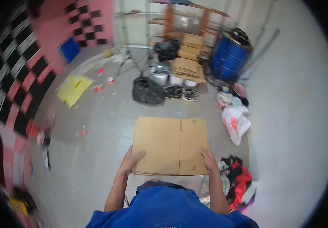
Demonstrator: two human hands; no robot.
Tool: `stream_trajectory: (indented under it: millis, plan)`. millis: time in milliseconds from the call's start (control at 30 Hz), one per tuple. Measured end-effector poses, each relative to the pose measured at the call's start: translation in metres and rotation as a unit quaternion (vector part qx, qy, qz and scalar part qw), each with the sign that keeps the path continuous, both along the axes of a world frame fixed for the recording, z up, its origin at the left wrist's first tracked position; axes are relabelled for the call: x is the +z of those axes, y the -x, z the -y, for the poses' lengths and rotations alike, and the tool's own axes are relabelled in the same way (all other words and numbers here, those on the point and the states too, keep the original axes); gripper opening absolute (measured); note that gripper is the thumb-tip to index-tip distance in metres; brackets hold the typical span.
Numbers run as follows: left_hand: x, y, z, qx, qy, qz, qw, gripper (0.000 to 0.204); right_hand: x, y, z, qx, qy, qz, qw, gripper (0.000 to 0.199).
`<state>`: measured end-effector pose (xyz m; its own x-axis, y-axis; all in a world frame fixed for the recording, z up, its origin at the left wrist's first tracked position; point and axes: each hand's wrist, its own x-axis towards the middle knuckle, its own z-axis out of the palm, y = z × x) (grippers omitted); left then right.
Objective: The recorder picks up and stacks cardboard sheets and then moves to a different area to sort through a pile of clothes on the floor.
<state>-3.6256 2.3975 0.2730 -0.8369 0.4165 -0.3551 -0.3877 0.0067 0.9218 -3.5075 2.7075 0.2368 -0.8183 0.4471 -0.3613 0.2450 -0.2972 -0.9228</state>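
Observation:
Flattened cardboard boxes (158, 142), apparently a thin stack, are held out level in front of my body. My left hand (132, 159) grips the left edge, its thumb lying on top and its fingers hidden beneath. On the opposite edge, my right hand (209, 159) holds the same way, thumb on the upper face. Creases and cut slots run across the right part of the cardboard. Farther off, more flattened cardboard (188, 69) lies piled on white buckets (176, 80).
A black garbage bag (148, 91) and shoes (181, 93) sit ahead on the grey floor. At the right are a blue barrel (229, 57), a white plastic bag (235, 123) and heaped clothes (240, 182). Yellow sheet (73, 90) lies left, near a tripod (129, 57).

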Motion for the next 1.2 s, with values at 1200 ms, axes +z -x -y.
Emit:
stream_trajectory:
  millis: [1200]
  plan:
    - [-0.067,0.47,-0.346,-0.017,-0.064,0.028,0.997,0.055,-0.043,0.43,-0.331,-0.028,-0.096,0.067,0.993,0.037]
